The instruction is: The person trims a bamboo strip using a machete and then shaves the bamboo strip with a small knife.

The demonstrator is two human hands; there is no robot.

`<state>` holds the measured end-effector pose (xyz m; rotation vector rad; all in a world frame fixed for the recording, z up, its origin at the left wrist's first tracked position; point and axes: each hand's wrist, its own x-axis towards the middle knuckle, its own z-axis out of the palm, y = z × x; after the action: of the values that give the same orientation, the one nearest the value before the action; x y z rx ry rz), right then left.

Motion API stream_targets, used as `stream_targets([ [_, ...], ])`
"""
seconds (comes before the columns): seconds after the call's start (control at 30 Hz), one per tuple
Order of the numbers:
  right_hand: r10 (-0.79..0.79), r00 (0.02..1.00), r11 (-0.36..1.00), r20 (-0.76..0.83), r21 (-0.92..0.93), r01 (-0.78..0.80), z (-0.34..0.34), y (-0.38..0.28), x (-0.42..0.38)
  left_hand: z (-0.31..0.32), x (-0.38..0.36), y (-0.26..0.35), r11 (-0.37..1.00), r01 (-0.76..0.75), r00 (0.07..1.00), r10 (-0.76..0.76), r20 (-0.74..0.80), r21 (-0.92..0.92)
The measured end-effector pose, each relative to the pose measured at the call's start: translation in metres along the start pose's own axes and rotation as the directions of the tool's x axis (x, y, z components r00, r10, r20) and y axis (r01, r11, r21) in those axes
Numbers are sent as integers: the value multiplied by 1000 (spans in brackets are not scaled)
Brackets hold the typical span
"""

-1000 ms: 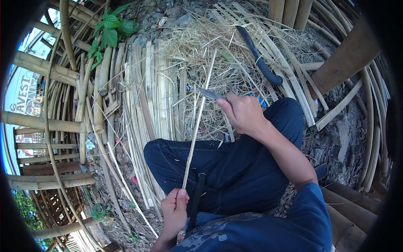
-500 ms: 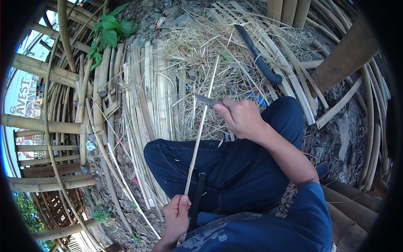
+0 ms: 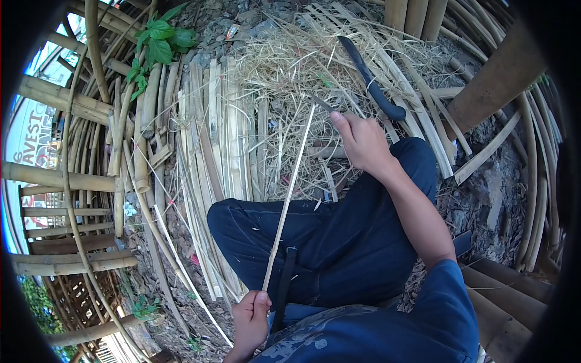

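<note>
Seated cross-legged outdoors, you grip a thin bamboo strip (image 3: 289, 196) with your left hand (image 3: 251, 314), its fingers clenched around the near end, close to your waist. The strip slants forward above your dark trousers (image 3: 315, 242), its far end standing over a heap of shavings (image 3: 272, 63). Your right hand (image 3: 366, 145) has its fingers wrapped around a small knife (image 3: 324, 105), the blade pointing across the strip's far tip; whether steel and bamboo touch, you cannot tell from this angle. The low left grip probably steadies the strip at full length, leaving its far part free for the blade and your fingers well apart from the edge.

A machete (image 3: 374, 92) lies on the shavings and slats beyond your right hand, seemingly set down within reach. Split bamboo slats (image 3: 233, 133) lie side by side at your left knee, likely laid parallel to keep them orderly.

The work sits on rough, stony ground (image 3: 493, 187) strewn with scraps. A bamboo framework (image 3: 66, 175) rises to your left, with a lettered sign (image 3: 33, 130) behind it; a leafy plant (image 3: 158, 48) grows near its far end, and a thick bamboo post (image 3: 496, 91) leans in at right.
</note>
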<state>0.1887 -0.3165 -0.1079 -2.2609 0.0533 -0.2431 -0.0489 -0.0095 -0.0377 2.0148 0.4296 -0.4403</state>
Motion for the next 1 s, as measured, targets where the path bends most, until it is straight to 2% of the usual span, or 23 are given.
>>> stream_targets([
  [0.07,-9,998,999,56,37,7,-5,-8,-4,2,5,-2,1000,-15,1000,15,-5,-13],
  [0.1,-138,989,990,56,-32,140,2,-10,-12,4,6,-3,1000,-22,1000,22,-8,-20],
  [0.17,-277,949,960,148,-11,281,20,-22,-34,7,14,2,998,-13,1000,12,-7,-60],
  [0.23,-457,866,886,203,16,464,33,-41,-61,12,24,7,995,3,1000,-4,-10,-95],
  [0.3,-540,808,838,236,65,542,41,-52,-78,15,32,8,994,-44,999,42,-20,-104],
  [0.4,-504,842,860,194,19,510,37,-50,-68,15,32,11,994,-56,998,53,-34,-92],
  [0.5,-357,923,931,143,-34,365,25,-30,-43,11,25,11,998,-56,998,55,-23,-41],
  [0.53,-348,930,937,115,2,350,21,-29,-40,12,24,8,998,-57,998,56,-17,-39],
  [0.57,-343,932,939,115,-1,345,21,-31,-44,14,24,6,998,-59,998,59,-25,-14],
  [0.63,-425,874,901,235,12,434,25,-40,-57,18,25,5,998,-63,997,63,-32,14],
  [0.7,-467,847,877,255,11,480,28,-43,-61,18,26,8,998,-55,997,56,-54,15],
  [0.8,-293,951,952,102,120,280,24,-27,-34,14,21,10,996,-92,993,92,-79,-7],
  [0.83,-292,951,953,101,115,281,23,-28,-36,13,20,8,995,-94,993,93,-76,-10],
  [0.93,-467,844,883,265,89,460,27,-41,-59,18,24,8,998,-47,999,46,-12,-44],
  [0.97,-492,820,863,294,37,505,31,-49,-70,20,26,12,994,-2,1000,3,10,-105],
  [1.0,-501,818,861,284,65,505,32,-49,-71,20,26,16,985,47,999,-43,28,-165],
])
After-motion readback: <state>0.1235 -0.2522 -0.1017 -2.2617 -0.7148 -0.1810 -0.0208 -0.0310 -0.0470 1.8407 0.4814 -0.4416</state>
